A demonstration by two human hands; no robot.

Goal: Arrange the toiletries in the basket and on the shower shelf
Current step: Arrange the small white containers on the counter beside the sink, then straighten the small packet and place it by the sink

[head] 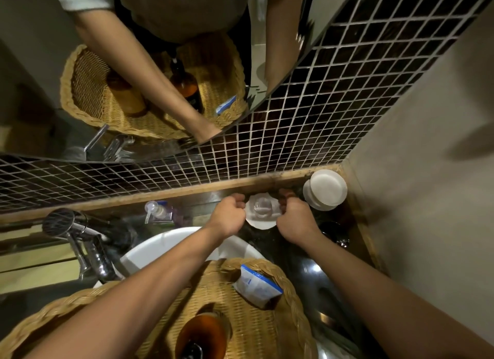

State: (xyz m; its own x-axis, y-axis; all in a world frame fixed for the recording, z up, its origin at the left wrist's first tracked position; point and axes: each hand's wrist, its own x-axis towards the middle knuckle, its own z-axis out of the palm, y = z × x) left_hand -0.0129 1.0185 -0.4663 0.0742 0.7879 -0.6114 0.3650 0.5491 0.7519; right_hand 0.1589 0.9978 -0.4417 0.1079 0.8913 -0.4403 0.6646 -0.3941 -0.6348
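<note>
Wicker basket point(254, 318) sits closest, under both forearms; beyond it left hand point(230, 215) and right hand point(294, 219) pinch opposite edges of a clear-lidded white dish point(262, 211), held level between them near the back ledge point(187, 190)

1 wicker basket point(288, 300), 1 amber bottle point(203, 337), 1 blue-white pouch point(256, 283), 1 pump dispenser point(157, 211), 2 hands.

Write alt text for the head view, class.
Both hands, left hand and right hand, grip a white dish holding a clear glass on a dark counter, above a wicker basket with an amber bottle and a blue-white packet.
</note>
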